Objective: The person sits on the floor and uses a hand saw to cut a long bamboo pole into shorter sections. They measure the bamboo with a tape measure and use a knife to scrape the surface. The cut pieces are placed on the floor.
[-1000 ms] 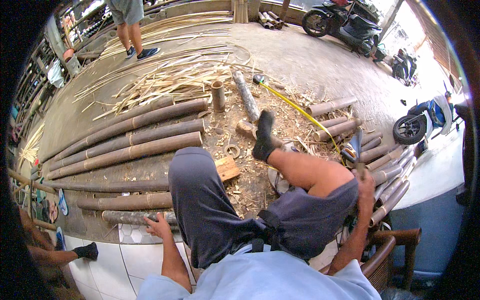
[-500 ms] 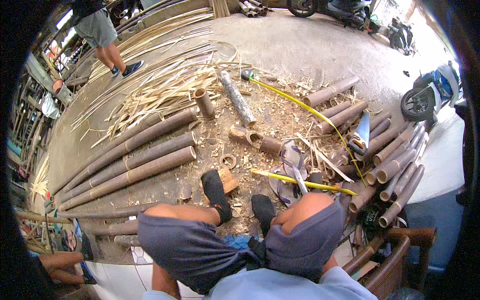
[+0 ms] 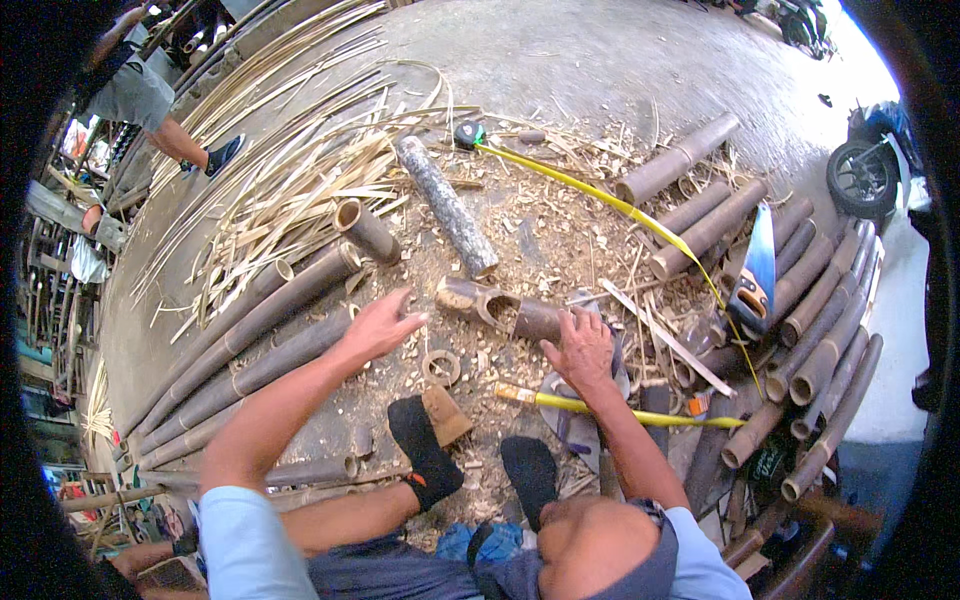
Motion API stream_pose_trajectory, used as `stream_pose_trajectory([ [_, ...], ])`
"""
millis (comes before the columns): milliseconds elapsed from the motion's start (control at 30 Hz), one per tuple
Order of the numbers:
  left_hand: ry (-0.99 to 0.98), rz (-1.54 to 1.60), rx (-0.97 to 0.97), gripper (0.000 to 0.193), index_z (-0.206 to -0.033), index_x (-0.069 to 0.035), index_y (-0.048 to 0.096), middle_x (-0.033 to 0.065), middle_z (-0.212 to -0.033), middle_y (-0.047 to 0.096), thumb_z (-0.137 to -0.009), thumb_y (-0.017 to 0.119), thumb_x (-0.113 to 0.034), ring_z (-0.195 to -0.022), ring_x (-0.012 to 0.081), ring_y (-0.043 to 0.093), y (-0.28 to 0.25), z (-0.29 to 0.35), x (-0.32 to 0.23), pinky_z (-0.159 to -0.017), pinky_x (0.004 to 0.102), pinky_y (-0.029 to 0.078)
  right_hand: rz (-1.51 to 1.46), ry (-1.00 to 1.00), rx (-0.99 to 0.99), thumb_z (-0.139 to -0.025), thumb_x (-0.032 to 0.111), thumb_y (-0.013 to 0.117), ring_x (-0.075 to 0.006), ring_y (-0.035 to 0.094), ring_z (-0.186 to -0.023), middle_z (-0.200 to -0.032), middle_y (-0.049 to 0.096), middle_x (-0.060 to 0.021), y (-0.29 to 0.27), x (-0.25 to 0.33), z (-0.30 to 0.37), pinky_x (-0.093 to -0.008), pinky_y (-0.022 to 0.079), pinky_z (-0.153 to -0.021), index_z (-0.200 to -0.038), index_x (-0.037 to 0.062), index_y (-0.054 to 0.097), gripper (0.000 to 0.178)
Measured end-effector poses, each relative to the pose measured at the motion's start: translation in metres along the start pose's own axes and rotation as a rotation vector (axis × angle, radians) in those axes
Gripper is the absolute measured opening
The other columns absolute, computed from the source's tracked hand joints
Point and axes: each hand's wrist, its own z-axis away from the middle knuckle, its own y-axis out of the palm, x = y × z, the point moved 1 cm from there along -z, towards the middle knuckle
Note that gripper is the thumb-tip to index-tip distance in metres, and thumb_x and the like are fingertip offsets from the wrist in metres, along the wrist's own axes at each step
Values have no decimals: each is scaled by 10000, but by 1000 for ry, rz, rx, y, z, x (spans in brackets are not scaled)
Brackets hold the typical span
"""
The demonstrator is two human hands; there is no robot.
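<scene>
Both hands reach open-fingered: left hand (image 3: 380, 325) and right hand (image 3: 580, 350) should flank the split bamboo piece (image 3: 500, 308) before lifting it.

concrete floor (image 3: 600, 60) | bamboo poles (image 3: 250, 340) (cut) – shavings (image 3: 540, 240) – handsaw (image 3: 755, 275)

Long bamboo poles (image 3: 230, 350) lie side by side at the floor's left. Thin bamboo strips (image 3: 290, 180) piled toward the far-left edge. Grey log (image 3: 447, 205) mid-floor, yellow tape measure (image 3: 610, 200) stretched diagonally beside it. Handsaw (image 3: 755, 270) rests on cut bamboo tubes (image 3: 810, 310) at the right edge. Motorbike wheel (image 3: 860, 175) far right.
</scene>
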Motion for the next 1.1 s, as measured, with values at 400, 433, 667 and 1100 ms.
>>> stream_pose_trajectory([
  [400, -386, 735, -557, 1182, -1576, 35, 121, 324, -1404, 511, -701, 804, -372, -1223, 425, 577, 110, -226, -36, -1065, 446, 443, 61, -124, 315, -740, 527, 805, -353, 553, -1136, -1188, 582, -197, 41, -11, -24, -492, 419, -987, -1456, 53, 462, 925],
  [433, -360, 867, -575, 1188, -1577, 34, 121, 313, -1377, 534, -694, 812, -359, -1196, 417, 591, 106, -227, -33, -1057, 440, 447, 61, -112, 330, -721, 550, 807, -349, 558, -1092, -1146, 588, -201, 41, -6, -20, -491, 414, -979, -1433, 31, 474, 942],
  [667, -262, 1110, -252, 844, -1381, 58, 458, 210, -1229, 639, -752, 819, -373, -1045, 281, 651, 58, -188, 21, -898, 393, 532, 12, -35, 239, -713, 561, 802, -355, 569, -1058, -1117, 604, -199, 44, 13, -8, -520, 390, -950, -1379, 25, 507, 904],
  [1100, 169, -78, 50, 902, -1469, -115, 423, 212, -1380, 540, -677, 813, -296, -1270, 402, 539, 74, 10, 90, -1053, 466, 449, -114, 62, 16, -875, 496, 669, -329, 593, -970, -973, 614, -141, 65, 1, -36, -478, 445, -815, -1055, 60, 664, 472],
])
